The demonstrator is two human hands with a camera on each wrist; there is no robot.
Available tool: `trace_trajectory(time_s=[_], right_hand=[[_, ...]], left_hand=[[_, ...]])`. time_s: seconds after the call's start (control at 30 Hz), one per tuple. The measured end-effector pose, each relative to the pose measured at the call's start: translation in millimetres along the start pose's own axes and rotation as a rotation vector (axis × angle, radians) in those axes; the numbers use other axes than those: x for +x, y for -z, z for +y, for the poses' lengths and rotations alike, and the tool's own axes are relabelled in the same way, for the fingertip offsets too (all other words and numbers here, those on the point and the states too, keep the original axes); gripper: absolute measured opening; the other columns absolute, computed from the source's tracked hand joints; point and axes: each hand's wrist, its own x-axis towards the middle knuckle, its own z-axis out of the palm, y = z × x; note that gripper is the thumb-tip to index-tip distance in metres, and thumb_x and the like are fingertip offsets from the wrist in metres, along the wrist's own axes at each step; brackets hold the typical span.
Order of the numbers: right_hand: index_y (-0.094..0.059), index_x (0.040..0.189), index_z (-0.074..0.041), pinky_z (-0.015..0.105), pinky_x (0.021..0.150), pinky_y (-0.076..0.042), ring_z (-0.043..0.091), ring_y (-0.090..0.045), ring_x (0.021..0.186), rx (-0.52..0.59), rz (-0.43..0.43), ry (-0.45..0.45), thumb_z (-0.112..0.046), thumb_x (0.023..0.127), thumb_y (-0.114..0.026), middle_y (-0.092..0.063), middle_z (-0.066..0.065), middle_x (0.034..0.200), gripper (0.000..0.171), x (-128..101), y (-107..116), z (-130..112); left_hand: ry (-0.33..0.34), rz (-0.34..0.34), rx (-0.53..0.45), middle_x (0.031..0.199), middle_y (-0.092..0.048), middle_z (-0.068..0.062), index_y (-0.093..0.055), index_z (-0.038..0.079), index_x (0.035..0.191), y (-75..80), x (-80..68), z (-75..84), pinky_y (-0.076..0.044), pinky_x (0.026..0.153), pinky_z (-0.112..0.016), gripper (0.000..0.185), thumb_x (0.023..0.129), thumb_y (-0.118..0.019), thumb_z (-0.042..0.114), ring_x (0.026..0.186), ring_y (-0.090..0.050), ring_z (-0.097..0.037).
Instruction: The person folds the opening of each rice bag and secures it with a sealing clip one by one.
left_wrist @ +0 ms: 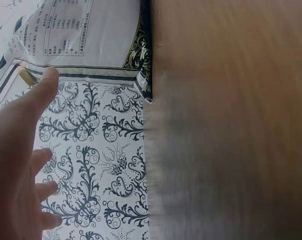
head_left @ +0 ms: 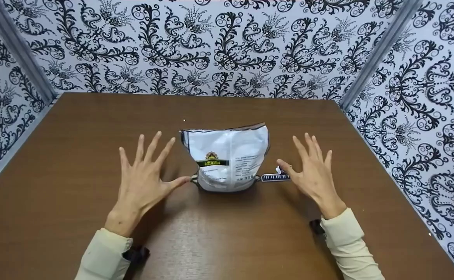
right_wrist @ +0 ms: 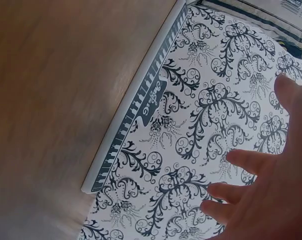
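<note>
A white printed plastic bag (head_left: 230, 155) with a gold-and-black emblem stands upright on the brown table. My left hand (head_left: 143, 182) is spread on its left side, thumb tip right at the lower left corner. By that thumb, a small gold-coloured piece (left_wrist: 26, 76) shows in the left wrist view. To the right of the bag lies a slim strip with a piano-key pattern (head_left: 274, 177), its far end hidden behind my right hand (head_left: 314, 175). In the right wrist view this long strip (right_wrist: 136, 105) has a dark lettered label. My right fingers are spread and hold nothing.
The brown wooden tabletop (head_left: 195, 237) extends around the bag. Walls with a black scroll pattern (head_left: 227, 42) rise behind and along both sides, with grey corner posts (head_left: 382, 50). Dark wrist bands (head_left: 136, 254) sit at the cream sleeves.
</note>
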Motion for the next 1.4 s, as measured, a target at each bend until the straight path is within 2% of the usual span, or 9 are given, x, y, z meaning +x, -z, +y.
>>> trace_trajectory(time_s=[0.2,0.57,0.9,1.27,1.4], right_hand=[[-0.037,0.162,-0.019,0.075,0.124,-0.001,0.039,-0.015,0.163,0.036,-0.009,-0.005,-0.066,0.095,-0.060,-0.022,0.018,0.174,0.086,0,0,0],[-0.041,0.160,-0.017,0.072,0.126,-0.005,0.040,-0.025,0.160,0.075,0.023,0.011,-0.062,0.095,-0.064,-0.030,0.017,0.171,0.083,0,1,-1],[-0.046,0.157,-0.013,0.064,0.126,-0.016,0.043,-0.038,0.151,0.142,0.039,0.039,-0.056,0.096,-0.066,-0.042,0.018,0.164,0.078,-1,0,-3],[-0.055,0.150,-0.011,0.066,0.121,-0.026,0.036,-0.042,0.148,0.287,0.055,0.082,-0.043,0.098,-0.069,-0.052,0.014,0.155,0.062,-2,-2,-8],[-0.058,0.147,-0.009,0.062,0.120,-0.031,0.035,-0.046,0.145,0.313,0.080,0.111,-0.038,0.098,-0.071,-0.056,0.014,0.150,0.058,-2,-3,-11]], left_hand=[[-0.001,0.009,-0.049,0.176,-0.021,-0.003,-0.024,0.039,0.165,-0.2,1.3,2.9,-0.004,0.123,-0.078,0.101,0.082,-0.060,0.084,0.163,-0.014,-0.042],[-0.048,0.128,-0.110,0.169,-0.038,-0.003,-0.038,0.034,0.161,1.9,3.1,10.9,-0.014,0.125,-0.072,0.091,0.085,-0.064,0.076,0.158,-0.032,-0.038],[-0.066,0.149,-0.145,0.166,-0.044,-0.004,-0.046,0.028,0.158,2.3,4.2,15.5,-0.021,0.125,-0.067,0.086,0.087,-0.065,0.072,0.154,-0.040,-0.034],[-0.112,0.240,-0.243,0.153,-0.058,-0.007,-0.057,0.017,0.149,6.0,8.6,22.8,-0.029,0.124,-0.058,0.079,0.089,-0.069,0.066,0.142,-0.054,-0.030],[-0.133,0.272,-0.255,0.148,-0.062,-0.008,-0.059,0.014,0.147,5.8,9.8,25.0,-0.031,0.123,-0.056,0.078,0.089,-0.070,0.064,0.138,-0.057,-0.030]])
